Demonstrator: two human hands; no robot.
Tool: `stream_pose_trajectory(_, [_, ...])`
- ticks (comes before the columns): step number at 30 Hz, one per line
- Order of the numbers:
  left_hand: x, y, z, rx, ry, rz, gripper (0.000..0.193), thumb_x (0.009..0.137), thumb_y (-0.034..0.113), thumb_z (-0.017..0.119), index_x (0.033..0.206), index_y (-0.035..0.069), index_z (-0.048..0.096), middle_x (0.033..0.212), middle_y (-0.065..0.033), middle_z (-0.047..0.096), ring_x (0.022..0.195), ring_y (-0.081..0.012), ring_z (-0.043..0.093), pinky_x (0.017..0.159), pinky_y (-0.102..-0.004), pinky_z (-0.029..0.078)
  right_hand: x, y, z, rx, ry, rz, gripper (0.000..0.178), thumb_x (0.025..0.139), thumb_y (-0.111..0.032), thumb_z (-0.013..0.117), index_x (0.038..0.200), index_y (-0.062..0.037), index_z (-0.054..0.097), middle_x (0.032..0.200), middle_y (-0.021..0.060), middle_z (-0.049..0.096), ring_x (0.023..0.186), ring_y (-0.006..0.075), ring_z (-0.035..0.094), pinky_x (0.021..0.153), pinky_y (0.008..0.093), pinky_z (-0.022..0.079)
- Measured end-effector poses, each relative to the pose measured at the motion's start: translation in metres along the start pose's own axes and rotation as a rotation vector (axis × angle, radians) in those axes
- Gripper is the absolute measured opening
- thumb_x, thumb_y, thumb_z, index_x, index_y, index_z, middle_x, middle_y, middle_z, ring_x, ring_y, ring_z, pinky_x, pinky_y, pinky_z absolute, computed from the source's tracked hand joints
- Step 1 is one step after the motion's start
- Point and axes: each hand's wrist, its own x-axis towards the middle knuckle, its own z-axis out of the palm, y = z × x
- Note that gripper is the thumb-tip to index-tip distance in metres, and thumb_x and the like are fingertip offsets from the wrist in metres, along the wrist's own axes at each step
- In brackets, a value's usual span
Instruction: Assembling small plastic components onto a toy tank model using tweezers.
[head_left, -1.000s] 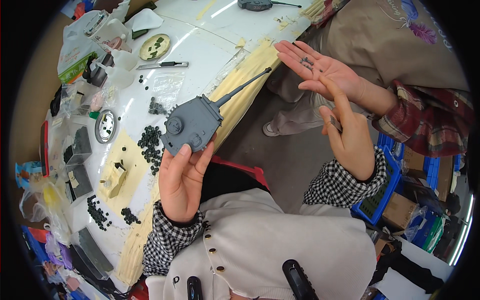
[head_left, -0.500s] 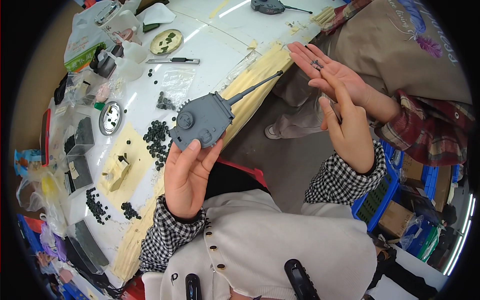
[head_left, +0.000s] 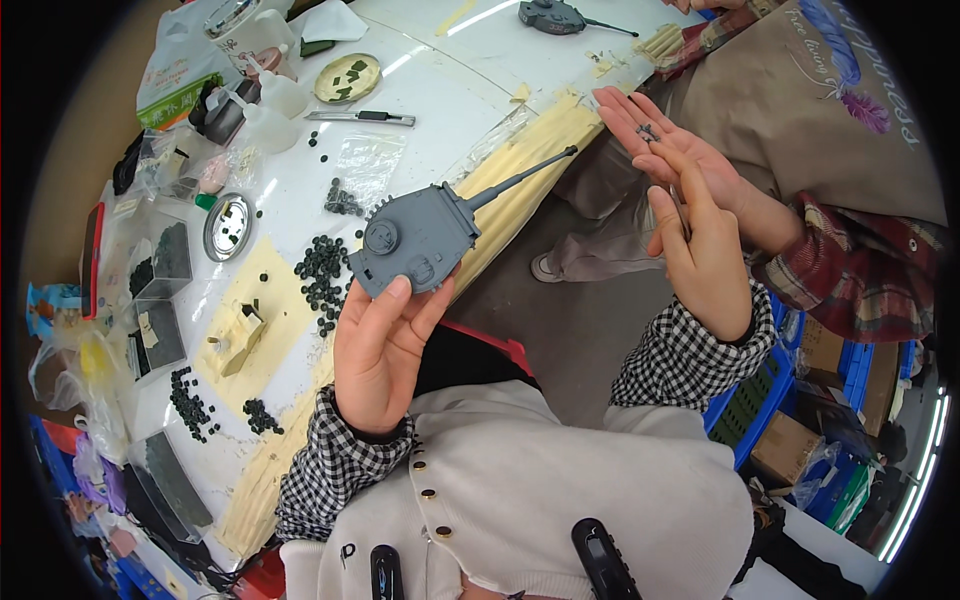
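A grey model tank turret [head_left: 425, 235] with a long barrel is held up in my left hand [head_left: 385, 350], thumb on top and fingers beneath. My right hand [head_left: 708, 250] reaches across to a co-worker's open palm [head_left: 700, 160]. Its index finger is stretched out and its thumb stands apart, while the other fingers are partly hidden. That fingertip touches or nearly touches the small grey parts [head_left: 648, 133] lying in the palm. Whether anything thin sits inside my right hand is hard to see.
Black small wheels [head_left: 322, 275] lie in heaps on the white table [head_left: 430, 80]. A craft knife [head_left: 362, 118], a round lid [head_left: 347, 78] with green pieces and a metal dish [head_left: 229, 228] lie further back. Another turret [head_left: 550, 16] sits at the far edge. Blue crates [head_left: 745, 400] stand at right.
The whole view has shifted slightly, with the table things moving a little right. My left hand still holds the turret, and my right finger stays at the small parts in the co-worker's palm.
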Motion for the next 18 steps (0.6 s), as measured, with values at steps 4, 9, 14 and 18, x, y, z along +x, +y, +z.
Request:
stream_pose_trajectory(4, [0.001,-0.001,0.001,-0.001,0.005,0.0,0.042,0.1,0.01,0.046,0.137,-0.007,0.037,0.135,-0.0207,0.052,0.128,-0.0341,0.051,0.108,-0.0384,0.046,-0.002,0.001,0.0,-0.007,-0.009,0.012,0.05,0.095,-0.007,0.055,0.142,-0.0049,0.041,0.058,0.0165,0.06,0.051,0.0222,0.062,0.052,0.0326,0.048])
stream_pose_trajectory(9, [0.001,-0.002,0.0,0.006,0.016,-0.007,0.042,0.1,0.01,0.046,0.138,-0.006,0.037,0.135,-0.0202,0.052,0.128,-0.033,0.051,0.108,-0.0378,0.046,-0.004,0.001,0.002,0.023,0.02,-0.014,0.058,0.096,-0.006,0.053,0.149,-0.0038,0.031,0.058,0.0127,0.058,0.05,0.0178,0.06,0.052,0.0292,0.046])
stream_pose_trajectory(14, [0.002,0.0,0.004,-0.028,-0.01,-0.015,0.034,0.099,0.009,0.05,0.131,0.0,0.043,0.13,-0.0135,0.057,0.12,-0.0242,0.057,0.106,-0.0384,0.046,-0.014,0.0,0.008,0.079,0.073,-0.136,0.048,0.102,-0.014,0.044,0.149,-0.0058,0.037,0.056,0.0005,0.053,0.049,0.0053,0.046,0.048,0.0206,0.035])
stream_pose_trajectory(18, [0.001,-0.002,0.003,-0.049,-0.015,-0.018,0.034,0.098,0.009,0.051,0.13,0.0,0.045,0.128,-0.0124,0.057,0.12,-0.0229,0.057,0.106,-0.0388,0.046,-0.015,-0.008,0.01,0.157,-0.074,-0.212,0.042,0.098,-0.005,0.049,0.14,-0.0033,0.049,0.055,0.002,0.048,0.049,0.0068,0.047,0.051,0.0222,0.039])
